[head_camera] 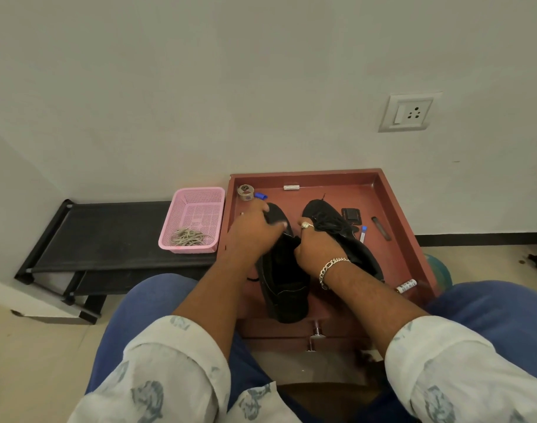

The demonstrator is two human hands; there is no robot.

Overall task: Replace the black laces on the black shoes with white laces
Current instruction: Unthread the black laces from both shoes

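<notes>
Two black shoes lie on a red-brown tray table (392, 203). The left shoe (284, 288) points away from me. My left hand (255, 227) grips its toe end, thumb curled over the top. My right hand (314, 244), with a ring and a chain bracelet, pinches something at the lace area of that shoe; what it pinches is hidden by the fingers. The right shoe (346, 236) lies beside it with loose black laces (329, 222) bunched on top. White laces (189, 236) lie coiled in a pink basket (200, 198).
The pink basket stands on a low black rack (108, 230) to the left. On the tray lie a small tin (245, 190), a blue cap (260, 196), a black wallet (352, 215), a pen (363, 233) and small tubes. A wall socket (409, 112) is above right. My knees frame the bottom.
</notes>
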